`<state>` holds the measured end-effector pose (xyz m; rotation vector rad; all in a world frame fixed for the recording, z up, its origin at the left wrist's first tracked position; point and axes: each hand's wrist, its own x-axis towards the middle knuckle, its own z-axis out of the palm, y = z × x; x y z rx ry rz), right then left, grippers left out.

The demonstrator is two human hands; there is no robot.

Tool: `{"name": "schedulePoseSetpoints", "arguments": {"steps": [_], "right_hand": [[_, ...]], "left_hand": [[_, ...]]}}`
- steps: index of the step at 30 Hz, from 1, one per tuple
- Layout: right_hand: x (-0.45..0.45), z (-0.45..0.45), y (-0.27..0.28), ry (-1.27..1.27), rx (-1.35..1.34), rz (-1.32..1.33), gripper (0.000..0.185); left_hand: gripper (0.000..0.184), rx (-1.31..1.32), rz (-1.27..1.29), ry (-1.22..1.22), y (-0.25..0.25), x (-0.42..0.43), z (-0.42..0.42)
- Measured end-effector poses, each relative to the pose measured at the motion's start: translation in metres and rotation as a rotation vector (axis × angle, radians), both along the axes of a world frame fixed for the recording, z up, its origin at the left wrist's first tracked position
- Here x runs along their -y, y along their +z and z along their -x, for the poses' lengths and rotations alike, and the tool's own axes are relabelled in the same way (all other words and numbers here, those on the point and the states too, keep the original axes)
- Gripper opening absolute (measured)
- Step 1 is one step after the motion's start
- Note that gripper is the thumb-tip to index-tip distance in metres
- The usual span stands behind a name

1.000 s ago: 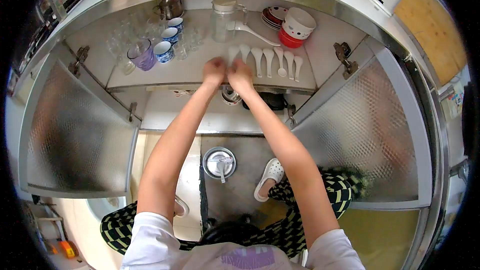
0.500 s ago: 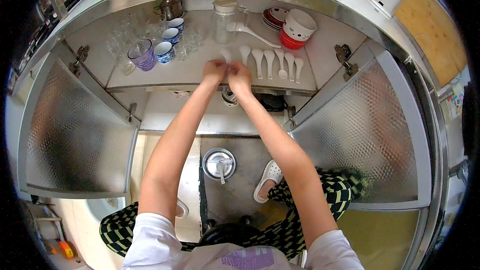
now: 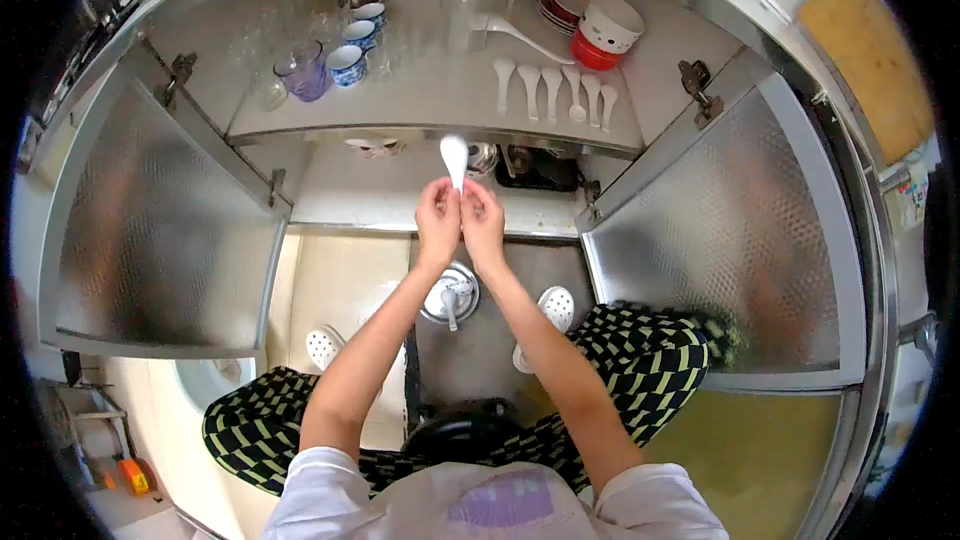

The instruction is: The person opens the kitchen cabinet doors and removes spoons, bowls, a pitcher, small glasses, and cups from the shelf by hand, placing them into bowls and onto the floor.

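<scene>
A white spoon (image 3: 454, 154) stands out, bowl end away from me, from between my fingertips in front of the cabinet. My left hand (image 3: 438, 220) pinches its handle from the left, and my right hand (image 3: 483, 222) pinches it from the right; the two hands touch or nearly touch. Beyond them, several white spoons (image 3: 553, 90) lie side by side on the upper shelf (image 3: 430, 105). Below my hands, a round metal dish (image 3: 437, 308) on the floor holds a light-coloured spoon (image 3: 450, 308), partly behind my wrists.
Upper shelf: purple glass (image 3: 303, 73), blue-white cups (image 3: 346, 66), clear glasses, lidded jug (image 3: 468, 15), white ladle (image 3: 525, 37), stacked bowls (image 3: 607, 30) and plates. Open cabinet doors (image 3: 165, 230) (image 3: 730, 240) flank me. A black tray (image 3: 538, 170) is on the lower shelf.
Both hands have drawn back from the upper shelf towards me, lifting one white spoon off its left end. The view has shifted, so the shelf sits higher in the picture.
</scene>
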<state>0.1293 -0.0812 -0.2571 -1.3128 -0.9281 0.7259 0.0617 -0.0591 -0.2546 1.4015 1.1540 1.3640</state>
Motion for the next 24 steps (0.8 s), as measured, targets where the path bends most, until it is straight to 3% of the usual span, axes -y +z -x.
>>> {"name": "schedulePoseSetpoints", "arguments": {"steps": [4,7,8,10,13,16,20,24], "right_hand": [[0.032,0.014,-0.094,0.049,-0.007,0.162,0.024],[0.06,0.031,-0.172,0.037,-0.137,0.368,0.022],[0.07,0.032,-0.163,0.037,-0.136,0.372,0.022],[0.089,0.037,-0.134,0.11,0.068,0.7,0.024],[0.103,0.037,-0.278,0.064,-0.113,0.778,0.03],[0.111,0.04,-0.27,0.046,0.063,0.877,0.028],[0.118,0.046,-0.267,0.0,0.094,0.819,0.027],[0.111,0.047,-0.239,0.057,0.22,0.886,0.025]], "left_hand": [[0.018,-0.083,0.057,0.033,-0.083,0.037,0.018],[0.015,-0.314,0.295,0.05,-0.131,0.068,0.035],[0.017,-0.287,0.358,0.05,-0.148,0.078,0.038],[0.021,-0.404,0.39,0.106,-0.192,0.098,0.045],[0.024,-0.475,0.617,0.024,-0.217,0.116,0.051],[0.022,-0.522,0.686,0.015,-0.235,0.122,0.052],[0.021,-0.573,0.664,0.029,-0.26,0.122,0.055],[0.021,-0.613,0.694,0.021,-0.251,0.117,0.055]]}}
